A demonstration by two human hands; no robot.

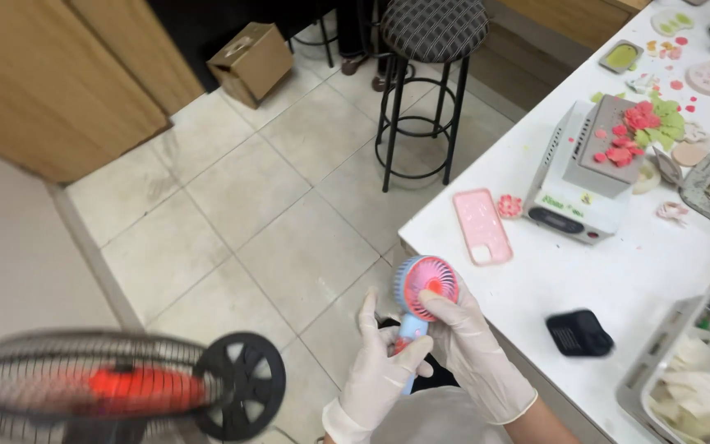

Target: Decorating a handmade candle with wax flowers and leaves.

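While both gloved hands [421,353] grip a handheld fan [423,289], tiled floor [248,205] borders the white table [618,271].

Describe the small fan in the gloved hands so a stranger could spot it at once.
Start at the white table on the right and go to its near corner, by the pink phone case. Just off that edge, the left hand and right hand hold a handheld fan: blue casing, pink round grille, far smaller than the floor fan.
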